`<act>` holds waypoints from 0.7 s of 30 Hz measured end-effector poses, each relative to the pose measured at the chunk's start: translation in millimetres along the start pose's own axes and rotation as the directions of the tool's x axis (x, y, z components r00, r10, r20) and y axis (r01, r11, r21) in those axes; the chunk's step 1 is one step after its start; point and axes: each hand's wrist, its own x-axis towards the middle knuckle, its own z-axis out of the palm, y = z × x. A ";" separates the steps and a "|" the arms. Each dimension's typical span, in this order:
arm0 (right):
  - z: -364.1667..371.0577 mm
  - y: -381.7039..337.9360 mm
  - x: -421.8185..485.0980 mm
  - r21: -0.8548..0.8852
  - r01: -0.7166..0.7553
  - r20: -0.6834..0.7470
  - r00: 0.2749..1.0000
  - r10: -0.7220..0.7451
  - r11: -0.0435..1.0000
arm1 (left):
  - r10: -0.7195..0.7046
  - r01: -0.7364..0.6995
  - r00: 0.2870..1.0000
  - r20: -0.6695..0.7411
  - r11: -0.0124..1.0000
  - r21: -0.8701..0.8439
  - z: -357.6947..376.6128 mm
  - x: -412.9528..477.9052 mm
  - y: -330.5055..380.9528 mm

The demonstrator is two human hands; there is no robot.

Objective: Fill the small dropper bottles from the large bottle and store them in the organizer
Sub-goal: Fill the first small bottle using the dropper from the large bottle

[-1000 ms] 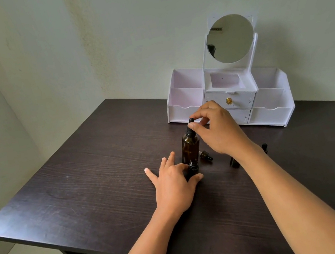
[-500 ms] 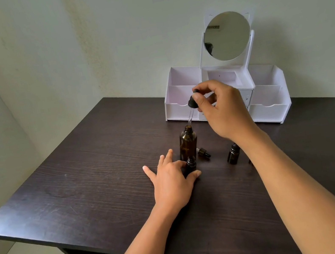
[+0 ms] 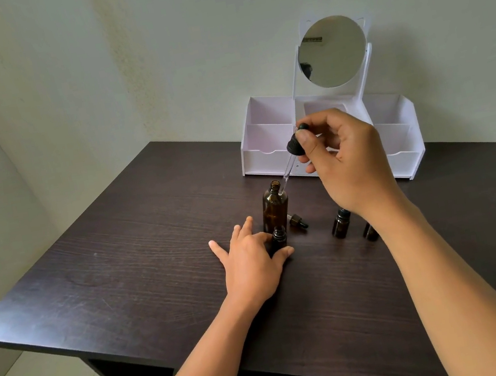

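Right hand: our right hand [image 3: 348,163] pinches the bulb of the large dropper [image 3: 294,146] between thumb and forefinger, with the glass tip outside the large amber bottle [image 3: 274,208], by its shoulder.
Left hand: our left hand [image 3: 250,263] holds the open small dropper bottle [image 3: 279,236] between thumb and forefinger; the other fingers are spread on the table [image 3: 123,276].
Care: we should probably centre the tip over the small neck, then squeeze slowly.
Organizer: the white organizer [image 3: 268,157] stands well behind.

The table [image 3: 123,276] was dark, wood-grained and smooth, with a low sheen and fine scuffs. The large bottle [image 3: 274,209] was glossy amber glass, as was each small dropper bottle [image 3: 341,224]. The dropper [image 3: 294,146] had a clear pipette and a black cap. The organizer [image 3: 268,157] was white and matt.
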 end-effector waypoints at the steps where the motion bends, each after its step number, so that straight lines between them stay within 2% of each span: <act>1: 0.9 1.2 -4.0 -0.001 -0.006 0.002 1.000 0.006 1.000 | -0.002 0.002 1.000 0.002 1.000 0.002 -0.2 0.1 0.2; 7: 9.0 12.1 -21.4 0.006 -0.069 0.025 0.997 0.069 0.998 | -0.002 0.002 1.000 0.007 1.000 0.006 -0.2 -0.1 0.9; 21: 17.6 21.4 -31.7 -0.016 -0.104 0.074 0.992 0.105 0.994 | 0.007 -0.007 1.000 -0.009 1.000 0.006 2.5 0.2 -1.1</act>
